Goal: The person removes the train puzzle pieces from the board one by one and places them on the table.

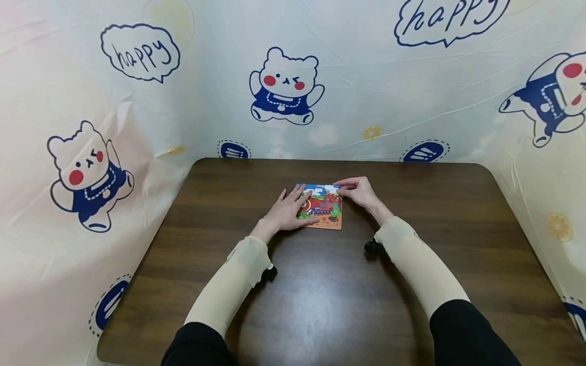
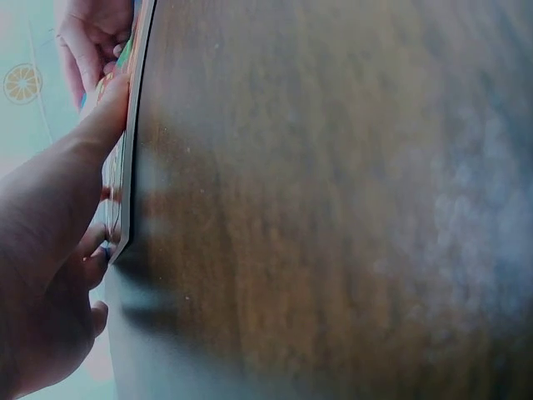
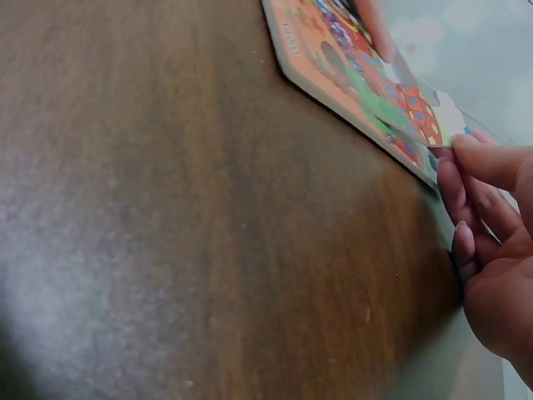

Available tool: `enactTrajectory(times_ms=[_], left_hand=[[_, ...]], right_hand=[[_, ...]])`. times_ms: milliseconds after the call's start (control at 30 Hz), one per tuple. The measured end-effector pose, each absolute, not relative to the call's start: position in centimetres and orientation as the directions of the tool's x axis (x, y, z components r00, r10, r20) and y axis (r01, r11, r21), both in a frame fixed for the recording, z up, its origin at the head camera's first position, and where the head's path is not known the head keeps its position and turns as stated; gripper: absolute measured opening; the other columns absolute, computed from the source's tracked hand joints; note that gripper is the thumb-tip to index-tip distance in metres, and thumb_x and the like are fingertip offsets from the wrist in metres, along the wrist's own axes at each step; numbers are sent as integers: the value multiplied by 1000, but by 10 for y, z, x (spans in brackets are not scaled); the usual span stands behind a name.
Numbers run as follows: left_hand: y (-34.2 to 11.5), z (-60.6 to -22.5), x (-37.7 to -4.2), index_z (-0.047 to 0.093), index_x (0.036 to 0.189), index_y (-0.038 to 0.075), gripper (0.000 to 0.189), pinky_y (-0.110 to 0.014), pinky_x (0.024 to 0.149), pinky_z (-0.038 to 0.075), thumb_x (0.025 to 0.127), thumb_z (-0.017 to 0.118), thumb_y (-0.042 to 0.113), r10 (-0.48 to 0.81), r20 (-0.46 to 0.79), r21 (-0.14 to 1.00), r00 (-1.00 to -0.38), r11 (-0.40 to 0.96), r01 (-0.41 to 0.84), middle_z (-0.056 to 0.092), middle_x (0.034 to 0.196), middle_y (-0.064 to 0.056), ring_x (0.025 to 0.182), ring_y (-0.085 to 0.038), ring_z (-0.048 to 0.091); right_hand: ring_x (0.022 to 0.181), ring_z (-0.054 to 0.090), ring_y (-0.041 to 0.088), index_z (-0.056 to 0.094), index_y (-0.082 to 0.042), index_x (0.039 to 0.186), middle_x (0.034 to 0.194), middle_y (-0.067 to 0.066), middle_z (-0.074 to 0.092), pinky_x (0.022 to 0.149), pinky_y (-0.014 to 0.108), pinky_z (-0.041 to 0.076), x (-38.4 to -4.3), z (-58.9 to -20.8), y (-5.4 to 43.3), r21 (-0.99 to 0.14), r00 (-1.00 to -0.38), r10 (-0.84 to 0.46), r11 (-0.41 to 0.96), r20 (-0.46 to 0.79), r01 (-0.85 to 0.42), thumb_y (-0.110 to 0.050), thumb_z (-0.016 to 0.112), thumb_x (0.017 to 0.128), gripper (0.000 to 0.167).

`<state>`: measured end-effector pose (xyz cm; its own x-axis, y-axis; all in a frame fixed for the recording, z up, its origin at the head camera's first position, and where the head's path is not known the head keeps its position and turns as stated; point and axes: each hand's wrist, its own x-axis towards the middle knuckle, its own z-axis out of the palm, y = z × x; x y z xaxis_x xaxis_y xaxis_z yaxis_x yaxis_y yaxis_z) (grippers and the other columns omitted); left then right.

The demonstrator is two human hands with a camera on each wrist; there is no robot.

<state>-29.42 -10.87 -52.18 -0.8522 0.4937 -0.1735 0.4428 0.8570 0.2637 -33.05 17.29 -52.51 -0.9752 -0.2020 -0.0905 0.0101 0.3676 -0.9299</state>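
A small colourful picture puzzle (image 1: pixel 330 221) lies on the table, with blue sky, white clouds, a red train-like shape and an orange lower border. My left hand (image 1: pixel 285 211) rests on its left side, fingers spread over the picture. In the left wrist view the left thumb (image 2: pixel 112 108) lies along the near edge of the board. At the upper right corner, my right hand (image 1: pixel 359 192) pinches a puzzle piece (image 3: pixel 422 117) between thumb and fingers. That piece, printed in red and yellow with a white cloud, is tilted up from the board at its right end.
The puzzle lies on a dark brown wooden table (image 1: pixel 320 284), toward its far edge. A pale curtain (image 1: pixel 206 101) printed with bears and the word "happy" surrounds the table at the back and sides. Black wrist cameras (image 1: pixel 373 248) hang beneath both sleeves.
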Motion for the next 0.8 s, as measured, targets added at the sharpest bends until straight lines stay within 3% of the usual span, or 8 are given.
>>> enactTrajectory(times_ms=[100,333,633,800], left_hand=[[-109,-522,-294,20,178,25,101,-58,142,5,101,60,76,490,-175,267,-854,859,438,9,188,-6,176,-28,6],[-109,-523,-295,19,178,25,101,-57,142,3,101,59,77,487,-185,274,-853,860,431,7,188,-5,176,-27,5],[-106,-517,-298,27,177,23,100,-60,142,4,99,63,76,478,-183,268,-859,865,425,15,187,-8,175,-28,12],[-97,-525,-301,29,177,21,99,-59,142,7,101,57,78,392,-123,292,-912,892,345,26,185,-8,173,-28,23]], right_hand=[[112,78,34,78,-1,134,123,28,80,93,23,58,-331,-529,173,-928,-979,-190,373,-71,-5,-12,71,108,29],[88,72,0,81,-2,130,116,23,83,83,14,55,-330,-532,172,-932,-986,-162,362,-51,-11,-11,75,105,27],[92,72,-3,80,1,130,133,25,77,82,11,58,-330,-531,175,-966,-982,-164,256,-91,46,-9,77,103,29],[97,77,2,80,1,130,135,24,76,83,12,60,-330,-532,176,-962,-981,-171,268,-97,49,-8,77,103,29]])
